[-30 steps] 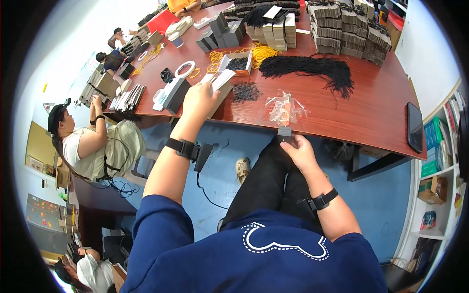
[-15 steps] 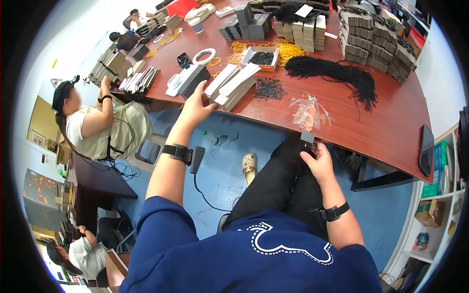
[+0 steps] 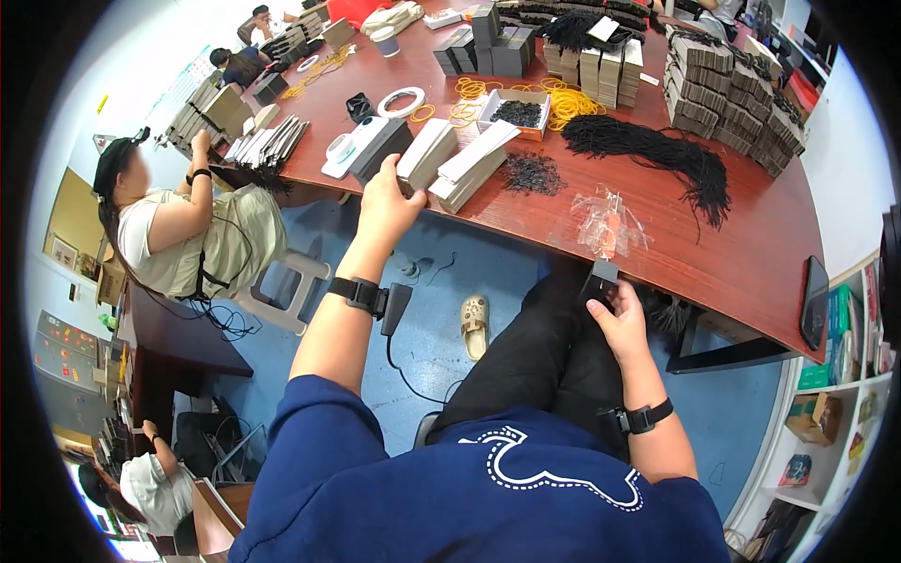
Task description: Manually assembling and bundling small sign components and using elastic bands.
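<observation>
My left hand curls its thumb and fingers around the near end of a long stack of pale cards at the table's front edge. Just right of it lies a second stack of white cards, with a narrow gap between the two. A dark grey stack lies close on the left. Over my lap at the table edge, my right hand grips a small dark block with a grey top; its lower part is hidden by the fingers. Clear plastic scraps with an orange piece lie just beyond it.
Loose black bits lie near a white box of small black parts. Behind are yellow rubber bands, a black cord bundle and piled card bundles. A phone lies far right. A person sits at left.
My left hand has closed on the left card stack, and a gap now shows between the two stacks. The block in my right hand is raised and tilted, showing its dark side.
</observation>
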### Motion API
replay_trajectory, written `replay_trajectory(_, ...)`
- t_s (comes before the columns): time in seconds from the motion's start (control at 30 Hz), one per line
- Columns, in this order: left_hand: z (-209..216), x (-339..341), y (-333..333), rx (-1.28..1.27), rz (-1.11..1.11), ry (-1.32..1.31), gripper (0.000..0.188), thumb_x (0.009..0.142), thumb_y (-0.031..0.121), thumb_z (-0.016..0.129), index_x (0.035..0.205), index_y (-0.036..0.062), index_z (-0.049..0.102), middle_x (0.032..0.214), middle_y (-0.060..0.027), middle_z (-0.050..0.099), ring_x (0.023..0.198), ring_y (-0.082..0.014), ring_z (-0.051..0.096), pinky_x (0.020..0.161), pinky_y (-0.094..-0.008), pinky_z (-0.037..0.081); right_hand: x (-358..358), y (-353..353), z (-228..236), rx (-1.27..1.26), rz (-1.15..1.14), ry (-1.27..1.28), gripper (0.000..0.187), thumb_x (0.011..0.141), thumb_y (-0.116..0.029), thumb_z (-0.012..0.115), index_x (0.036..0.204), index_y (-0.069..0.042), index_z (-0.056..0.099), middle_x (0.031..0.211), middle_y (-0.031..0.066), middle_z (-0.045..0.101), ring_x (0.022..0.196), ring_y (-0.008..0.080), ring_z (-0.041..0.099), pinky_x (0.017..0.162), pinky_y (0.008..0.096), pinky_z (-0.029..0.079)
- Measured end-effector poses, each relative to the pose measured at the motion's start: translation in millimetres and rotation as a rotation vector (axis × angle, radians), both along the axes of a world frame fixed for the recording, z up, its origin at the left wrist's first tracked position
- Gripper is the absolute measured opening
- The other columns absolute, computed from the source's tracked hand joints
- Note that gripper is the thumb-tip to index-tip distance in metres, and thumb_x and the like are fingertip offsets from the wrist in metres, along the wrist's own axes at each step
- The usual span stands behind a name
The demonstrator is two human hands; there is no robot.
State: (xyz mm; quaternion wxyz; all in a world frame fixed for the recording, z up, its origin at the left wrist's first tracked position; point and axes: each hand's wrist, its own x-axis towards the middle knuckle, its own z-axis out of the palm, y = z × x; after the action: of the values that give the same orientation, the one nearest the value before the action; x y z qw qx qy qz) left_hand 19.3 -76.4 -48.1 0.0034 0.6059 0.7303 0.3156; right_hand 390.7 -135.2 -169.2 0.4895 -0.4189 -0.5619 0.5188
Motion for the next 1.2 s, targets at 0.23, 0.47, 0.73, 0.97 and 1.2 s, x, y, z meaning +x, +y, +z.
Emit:
replay_trajectory(0.23, 37, 14, 3, 0.303, -0.291, 0.278, 0.059, 0.077, 0.015, 0.061, 0.131, 0.0002, 0.041, 0.117, -0.023, 0.055, 0.11, -0.0366, 0.053, 0.094, -0.0422, 0.041, 14, -8, 2, -0.015, -0.035, -0.002, 0.054, 0.076, -0.008, 0.072, 0.123, 0.004, 0.047, 0.121, 0.0156, 0.054, 0.117, 0.0239, 0.049, 0.104, 0.0374, 0.034)
replay_trajectory(0.47, 39, 79, 28, -0.1, -0.198, 0.267, 0.051, 0.091, 0.033, 0.053, 0.13, 0.0015, 0.044, 0.11, -0.0244, 0.06, 0.106, -0.0382, 0.055, 0.09, -0.0434, 0.043, 21, -21, 9, -0.044, 0.017, 0.038, 0.057, 0.078, -0.008, 0.067, 0.129, -0.002, 0.043, 0.124, 0.0128, 0.052, 0.123, 0.023, 0.044, 0.106, 0.0375, 0.028)
replay_trajectory(0.73, 34, 80, 12, -0.056, -0.123, 0.334, 0.054, 0.086, 0.032, 0.059, 0.13, 0.005, 0.044, 0.101, -0.0227, 0.062, 0.099, -0.0371, 0.059, 0.084, -0.0433, 0.047, 31, -27, -8, -0.126, 0.018, 0.118, 0.055, 0.079, -0.006, 0.066, 0.129, -0.003, 0.042, 0.124, 0.0124, 0.051, 0.12, 0.0213, 0.047, 0.104, 0.0354, 0.032)
replay_trajectory(0.97, 20, 63, 19, -0.124, -0.053, 0.44, 0.077, 0.072, 0.023, 0.072, 0.136, 0.0057, 0.034, 0.104, -0.0214, 0.059, 0.094, -0.0367, 0.061, 0.082, -0.0424, 0.05, 31, -29, -9, -0.142, 0.009, 0.195, 0.055, 0.078, -0.004, 0.069, 0.127, -0.003, 0.043, 0.118, 0.0116, 0.053, 0.107, 0.0186, 0.053, 0.095, 0.0325, 0.041)
replay_trajectory(1.2, 31, 54, 34, -0.148, 0.005, 0.494, 0.078, 0.074, 0.033, 0.071, 0.135, 0.001, 0.036, 0.11, -0.0225, 0.061, 0.099, -0.0375, 0.06, 0.085, -0.0424, 0.049, 33, -36, -9, -0.204, 0.026, 0.24, 0.05, 0.079, 0.0, 0.066, 0.125, -0.005, 0.046, 0.112, 0.0083, 0.054, 0.103, 0.0157, 0.054, 0.09, 0.0292, 0.044)
